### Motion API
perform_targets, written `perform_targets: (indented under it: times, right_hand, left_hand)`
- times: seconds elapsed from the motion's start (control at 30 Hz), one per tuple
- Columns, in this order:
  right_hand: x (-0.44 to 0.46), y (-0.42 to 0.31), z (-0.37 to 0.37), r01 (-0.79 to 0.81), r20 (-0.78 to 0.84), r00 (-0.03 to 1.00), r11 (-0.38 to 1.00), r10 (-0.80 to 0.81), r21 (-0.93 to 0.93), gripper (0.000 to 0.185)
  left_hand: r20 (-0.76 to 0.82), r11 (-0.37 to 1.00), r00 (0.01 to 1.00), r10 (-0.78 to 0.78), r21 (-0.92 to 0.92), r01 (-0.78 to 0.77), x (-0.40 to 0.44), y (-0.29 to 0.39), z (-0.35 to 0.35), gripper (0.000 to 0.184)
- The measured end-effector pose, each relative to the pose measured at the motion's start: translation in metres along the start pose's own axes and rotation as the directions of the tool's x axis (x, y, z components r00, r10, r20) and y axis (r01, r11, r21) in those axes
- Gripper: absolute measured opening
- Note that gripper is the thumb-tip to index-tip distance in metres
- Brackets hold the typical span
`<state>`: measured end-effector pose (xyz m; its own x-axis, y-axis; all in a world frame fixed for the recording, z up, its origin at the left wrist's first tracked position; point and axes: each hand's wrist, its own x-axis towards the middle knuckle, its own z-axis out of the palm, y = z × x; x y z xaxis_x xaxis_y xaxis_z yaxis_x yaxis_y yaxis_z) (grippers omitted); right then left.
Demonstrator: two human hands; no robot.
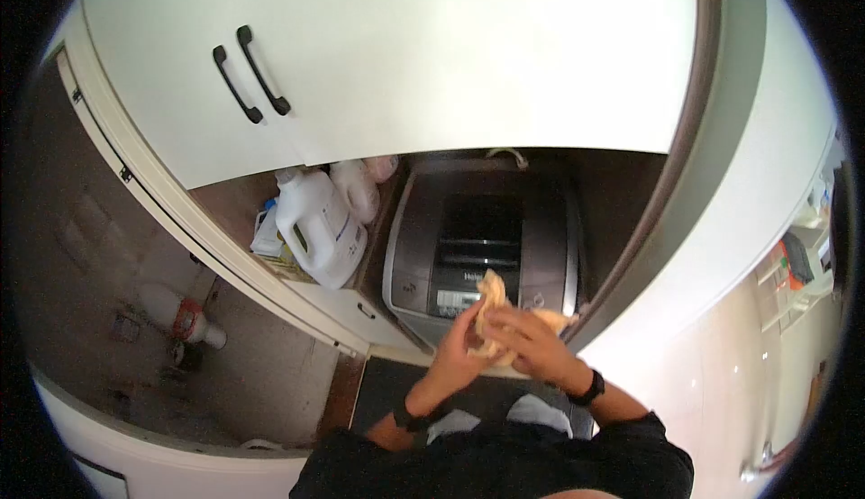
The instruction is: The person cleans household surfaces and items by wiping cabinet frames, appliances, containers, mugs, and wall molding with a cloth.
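In front of my body, both hands are closed on a crumpled pale orange cloth [491,290]. My left hand [458,353] grips its left side. My right hand [532,341] lies over its right side with bent fingers, and a corner of the cloth sticks out past it. Just beyond the hands stands a dark grey top-load washing machine [416,229] with its lid down. The cloth overlaps the machine's front edge in view; whether it touches the machine I cannot tell. The middle of the cloth is hidden by my fingers.
A large white jug [335,233] stands on a low cabinet left of the machine, with other bottles and packs around it. White cupboard doors [450,58] hang above. A doorway on the left shows a toilet brush-like white object [162,303]. A dark mat [387,395] lies underfoot.
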<state>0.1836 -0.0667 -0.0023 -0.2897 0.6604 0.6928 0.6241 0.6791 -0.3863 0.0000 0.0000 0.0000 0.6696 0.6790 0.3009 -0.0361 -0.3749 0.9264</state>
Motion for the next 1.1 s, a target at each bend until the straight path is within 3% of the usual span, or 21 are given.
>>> perform_targets:
  times: [0.03,0.07,0.1,0.17,0.27,0.37,0.4,0.47,0.6,0.73,0.8,0.87,0.97,1.03,1.1]
  right_hand:
    - [0.006,-0.004,-0.004,0.017,-0.030,0.999,0.998,-0.019,-0.057,0.063]
    - [0.015,-0.013,-0.013,0.030,-0.046,0.998,0.999,-0.032,-0.032,0.066]
    - [0.027,-0.033,-0.044,0.036,-0.132,0.991,0.999,-0.039,-0.025,0.068]
    - [0.021,-0.032,-0.076,0.008,-0.136,0.990,0.997,-0.019,-0.078,0.073]
    - [0.007,-0.030,-0.102,-0.018,-0.192,0.981,0.998,0.005,-0.066,0.071]
    - [-0.011,-0.022,-0.125,-0.045,-0.195,0.981,0.987,0.015,-0.153,0.061]
    - [-0.016,-0.020,-0.128,-0.079,-0.270,0.963,0.961,0.004,-0.265,0.058]
    - [-0.023,-0.015,-0.135,-0.160,-0.401,0.915,0.870,-0.047,-0.466,0.051]
    - [-0.026,-0.002,-0.160,-0.220,-0.488,0.868,0.813,-0.089,-0.540,0.045]
    - [-0.041,0.020,-0.188,-0.246,-0.548,0.805,0.712,-0.228,-0.657,0.038]
    - [-0.054,0.037,-0.199,-0.287,-0.571,0.797,0.707,-0.198,-0.647,0.038]
    - [-0.061,0.049,-0.209,-0.353,-0.593,0.794,0.697,-0.129,-0.624,0.036]
    - [-0.096,0.092,-0.201,-0.244,-0.563,0.783,0.701,-0.265,-0.670,0.033]
    - [-0.096,0.095,-0.203,-0.169,-0.535,0.793,0.738,-0.292,-0.653,0.029]
    - [-0.112,0.096,-0.189,-0.208,-0.534,0.812,0.738,-0.235,-0.642,0.029]
  left_hand:
    - [0.041,0.999,0.999,-0.034,-0.041,0.035,0.003,0.007,-0.003,0.084]
    - [0.030,0.997,0.998,0.059,-0.055,-0.057,0.006,0.008,-0.004,0.077]
    - [0.073,1.000,0.997,-0.021,0.003,0.020,0.013,0.055,0.001,0.065]
    - [0.121,0.999,0.992,0.035,0.001,-0.035,0.031,0.067,0.026,0.058]
    - [0.092,0.996,0.993,0.080,0.043,-0.084,0.046,0.083,0.058,0.051]
    - [0.064,0.969,0.971,0.229,0.081,-0.234,0.059,0.084,0.086,0.047]
    - [0.059,0.951,0.957,0.285,0.109,-0.290,0.065,0.085,0.094,0.046]
    - [0.042,0.941,0.946,0.321,0.099,-0.324,0.078,0.087,0.113,0.047]
    - [0.033,0.875,0.883,0.468,0.127,-0.468,0.111,0.105,0.142,0.051]
    - [0.125,0.795,0.806,0.579,0.136,-0.592,0.140,0.108,0.170,0.057]
    - [0.156,0.758,0.767,0.622,0.125,-0.640,0.153,0.111,0.188,0.060]
    - [0.154,0.802,0.828,0.539,0.205,-0.560,0.164,0.114,0.205,0.061]
    - [0.142,0.833,0.869,0.475,0.246,-0.495,0.169,0.102,0.220,0.065]
    - [0.128,0.859,0.890,0.438,0.231,-0.457,0.168,0.092,0.221,0.064]
    - [0.173,0.889,0.918,0.356,0.238,-0.390,0.168,0.074,0.222,0.057]
